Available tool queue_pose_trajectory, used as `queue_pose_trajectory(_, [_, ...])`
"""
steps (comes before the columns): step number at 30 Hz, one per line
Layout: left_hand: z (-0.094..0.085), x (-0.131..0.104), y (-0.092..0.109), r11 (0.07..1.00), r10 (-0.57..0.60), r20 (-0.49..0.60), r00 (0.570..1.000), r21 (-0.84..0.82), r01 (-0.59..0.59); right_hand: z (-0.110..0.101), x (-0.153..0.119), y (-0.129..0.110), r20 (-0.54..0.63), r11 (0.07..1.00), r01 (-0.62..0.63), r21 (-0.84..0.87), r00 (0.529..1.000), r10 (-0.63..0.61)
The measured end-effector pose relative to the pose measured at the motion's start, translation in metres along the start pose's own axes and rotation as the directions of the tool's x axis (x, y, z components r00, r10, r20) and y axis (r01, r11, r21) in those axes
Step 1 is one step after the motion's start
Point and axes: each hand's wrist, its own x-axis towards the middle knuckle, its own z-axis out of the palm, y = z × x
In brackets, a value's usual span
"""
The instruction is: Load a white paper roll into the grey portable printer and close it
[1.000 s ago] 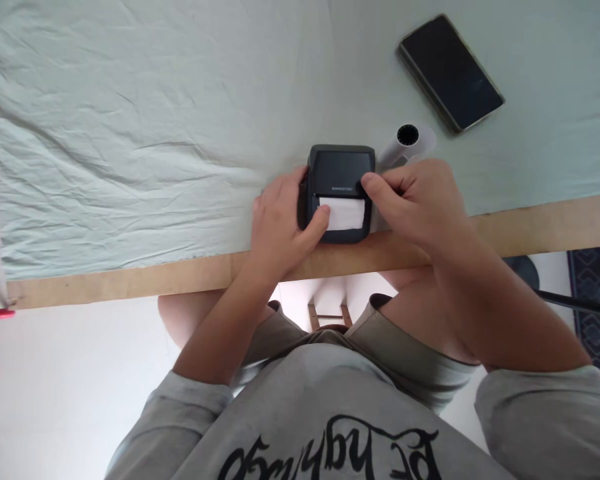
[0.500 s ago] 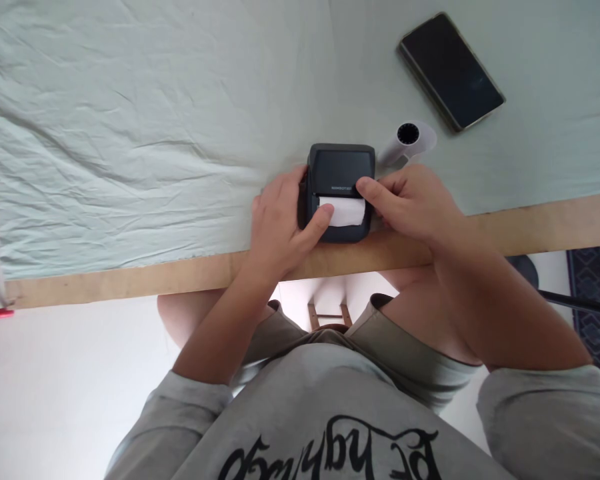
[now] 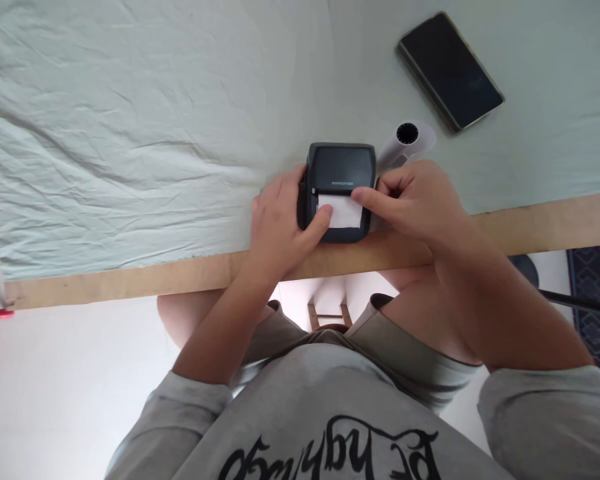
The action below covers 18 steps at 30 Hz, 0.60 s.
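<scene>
A small dark device point(image 3: 344, 167) with lettering on its lid stands at the table's front edge. White paper point(image 3: 345, 212) lies across its lower half. My left hand point(image 3: 283, 217) grips the device's left side, its thumb resting on the paper. My right hand point(image 3: 410, 197) is at the right side, fingers curled, with the thumb tip on the paper's upper right corner beside the lid; what its curled fingers touch is partly hidden. Just behind my right hand is a white cylindrical object point(image 3: 395, 147) with a dark round end.
A dark phone point(image 3: 453, 72) in a case lies at the back right on the pale green cloth point(image 3: 180, 120). The wooden table edge point(image 3: 130, 283) runs in front of my body. Red items show at the far left.
My right thumb has moved slightly left and down, off the lid onto the paper's corner. The paper now lies flatter and a little further left. My left hand has stayed put.
</scene>
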Motion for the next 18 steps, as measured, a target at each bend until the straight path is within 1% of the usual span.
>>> queue_pose_trajectory(2, [0.0001, -0.0001, -0.0002, 1.000, 0.006, -0.008, 1.000, 0.004, -0.006, 0.0010, -0.0005, 0.0005, -0.010, 1.000, 0.021, 0.022, 1.000, -0.021])
queue_pose_trajectory(6, [0.0002, -0.0001, -0.0005, 1.000, 0.014, -0.018, 1.000, 0.009, -0.014, 0.0017, -0.0005, 0.0014, 0.008, 0.998, 0.041, 0.038, 0.999, -0.042])
queue_pose_trajectory(11, [-0.0008, -0.0006, -0.0019, 1.000, 0.012, -0.002, 1.000, 0.009, -0.012, 0.0023, 0.0026, 0.0041, 0.074, 0.999, 0.002, 0.039, 0.997, -0.005])
queue_pose_trajectory(14, [-0.0003, -0.0007, -0.0014, 1.000, 0.013, -0.001, 1.000, -0.012, -0.013, 0.0029, 0.0046, 0.0046, 0.076, 0.999, -0.032, 0.009, 0.997, 0.031])
queue_pose_trajectory(18, [0.0016, -0.0005, 0.0004, 1.000, 0.013, -0.028, 1.000, -0.017, -0.014, 0.0014, 0.0058, 0.0040, 0.088, 1.000, -0.005, -0.016, 0.996, 0.007])
